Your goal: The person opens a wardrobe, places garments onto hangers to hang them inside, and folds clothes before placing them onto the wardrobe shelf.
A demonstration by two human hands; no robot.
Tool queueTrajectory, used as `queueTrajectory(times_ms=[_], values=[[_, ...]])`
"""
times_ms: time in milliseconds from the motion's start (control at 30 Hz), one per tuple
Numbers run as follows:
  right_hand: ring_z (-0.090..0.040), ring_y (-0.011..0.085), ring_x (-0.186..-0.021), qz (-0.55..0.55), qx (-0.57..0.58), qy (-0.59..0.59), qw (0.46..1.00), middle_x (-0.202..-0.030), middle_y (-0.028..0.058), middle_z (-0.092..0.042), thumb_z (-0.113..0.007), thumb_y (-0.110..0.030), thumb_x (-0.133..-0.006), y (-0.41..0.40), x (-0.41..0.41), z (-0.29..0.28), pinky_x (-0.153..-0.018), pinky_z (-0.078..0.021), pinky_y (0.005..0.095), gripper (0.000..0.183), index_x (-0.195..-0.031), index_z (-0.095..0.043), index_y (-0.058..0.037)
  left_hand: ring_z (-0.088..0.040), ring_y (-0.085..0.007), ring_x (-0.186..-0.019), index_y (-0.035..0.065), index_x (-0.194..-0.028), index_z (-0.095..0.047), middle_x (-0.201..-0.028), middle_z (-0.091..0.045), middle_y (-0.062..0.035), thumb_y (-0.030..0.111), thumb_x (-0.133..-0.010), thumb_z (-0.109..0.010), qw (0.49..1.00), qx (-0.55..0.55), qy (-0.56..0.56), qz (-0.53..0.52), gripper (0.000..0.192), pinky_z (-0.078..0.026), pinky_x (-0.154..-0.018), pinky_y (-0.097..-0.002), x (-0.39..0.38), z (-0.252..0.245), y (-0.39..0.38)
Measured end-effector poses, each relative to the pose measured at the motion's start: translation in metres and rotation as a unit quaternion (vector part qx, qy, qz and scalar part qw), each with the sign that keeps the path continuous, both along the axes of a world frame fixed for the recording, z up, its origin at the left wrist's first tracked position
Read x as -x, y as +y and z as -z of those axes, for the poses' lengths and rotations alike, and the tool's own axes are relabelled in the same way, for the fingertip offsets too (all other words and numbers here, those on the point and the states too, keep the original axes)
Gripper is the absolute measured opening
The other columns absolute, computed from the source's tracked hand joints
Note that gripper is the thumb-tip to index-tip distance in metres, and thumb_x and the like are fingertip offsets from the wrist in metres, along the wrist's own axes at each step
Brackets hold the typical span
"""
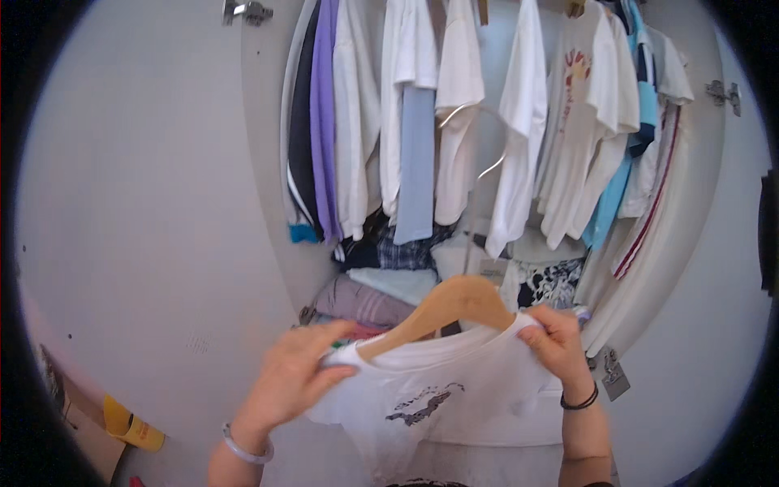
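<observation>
A white T-shirt (450, 395) with a dark print on its chest hangs on a wooden clothes hanger (450, 301) in front of me. The hanger's metal hook stands upright, free of any rail. My left hand (304, 371) is at the left shoulder of the shirt, its thumb on the front of the fabric and its fingers behind, slightly blurred. The right shoulder of the shirt is pinched at the collar edge between the thumb and fingers of my right hand (551, 341).
An open wardrobe holds hanging clothes, among them a purple garment (324, 122) and a white printed T-shirt (575, 122). Folded clothes (365, 298) lie stacked below. Wardrobe doors flank both sides. A yellow container (134, 426) is at lower left.
</observation>
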State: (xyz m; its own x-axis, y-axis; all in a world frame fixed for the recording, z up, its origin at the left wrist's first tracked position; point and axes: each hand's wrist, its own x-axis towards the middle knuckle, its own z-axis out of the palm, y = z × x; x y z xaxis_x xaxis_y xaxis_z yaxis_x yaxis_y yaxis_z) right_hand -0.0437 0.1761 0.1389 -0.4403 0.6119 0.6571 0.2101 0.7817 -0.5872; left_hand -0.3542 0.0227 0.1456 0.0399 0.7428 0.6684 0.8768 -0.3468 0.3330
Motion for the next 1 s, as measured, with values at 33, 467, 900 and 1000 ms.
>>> queueTrajectory(times_ms=[33,467,900,1000], values=[[-0.055,0.0165,-0.057,-0.014,0.018,-0.015,1.0,-0.067,0.0099,-0.058,-0.066,-0.015,-0.078,-0.002,-0.001,-0.002,-0.052,-0.0409,0.0272,0.016,-0.083,-0.062,0.0002,-0.06,-0.03,-0.083,0.008,-0.112,-0.055,-0.092,-0.063,-0.0152,0.028,-0.08,-0.065,0.997,0.063,-0.012,0.037,0.039,-0.045,-0.072,-0.037,-0.009,-0.002,0.003],[-0.061,0.0158,-0.081,-0.075,0.203,-0.086,0.973,-0.095,0.0102,-0.064,-0.069,-0.023,-0.078,-0.069,-0.078,-0.044,-0.073,-0.0452,0.0252,0.037,-0.106,-0.06,0.0001,-0.05,-0.0065,-0.055,0.0042,-0.088,-0.067,-0.065,-0.061,-0.0024,0.026,-0.077,-0.071,0.943,0.138,-0.22,0.21,0.024,-0.038,-0.05,-0.026,-0.043,-0.008,0.081],[-0.058,0.0192,-0.088,0.28,-0.106,0.308,0.903,-0.097,0.0138,-0.062,-0.069,-0.029,-0.068,-0.08,-0.143,-0.096,-0.083,-0.0426,0.0275,0.053,-0.105,-0.059,0.0068,-0.049,-0.0289,-0.108,0.0154,-0.114,-0.06,-0.124,-0.049,-0.0121,0.021,-0.071,-0.071,0.94,-0.293,0.003,0.172,0.045,-0.035,-0.089,-0.0444,-0.185,-0.08,0.18],[-0.057,0.0213,-0.095,0.306,-0.181,0.3,0.885,-0.102,0.016,-0.06,-0.069,-0.03,-0.067,-0.066,-0.155,-0.138,-0.09,-0.0399,0.0285,0.059,-0.109,-0.056,0.0099,-0.039,-0.0336,-0.123,0.018,-0.123,-0.054,-0.137,-0.039,-0.015,0.024,-0.072,-0.069,0.942,-0.277,0.03,0.189,0.053,-0.027,-0.097,-0.0542,-0.231,-0.038,0.193]])
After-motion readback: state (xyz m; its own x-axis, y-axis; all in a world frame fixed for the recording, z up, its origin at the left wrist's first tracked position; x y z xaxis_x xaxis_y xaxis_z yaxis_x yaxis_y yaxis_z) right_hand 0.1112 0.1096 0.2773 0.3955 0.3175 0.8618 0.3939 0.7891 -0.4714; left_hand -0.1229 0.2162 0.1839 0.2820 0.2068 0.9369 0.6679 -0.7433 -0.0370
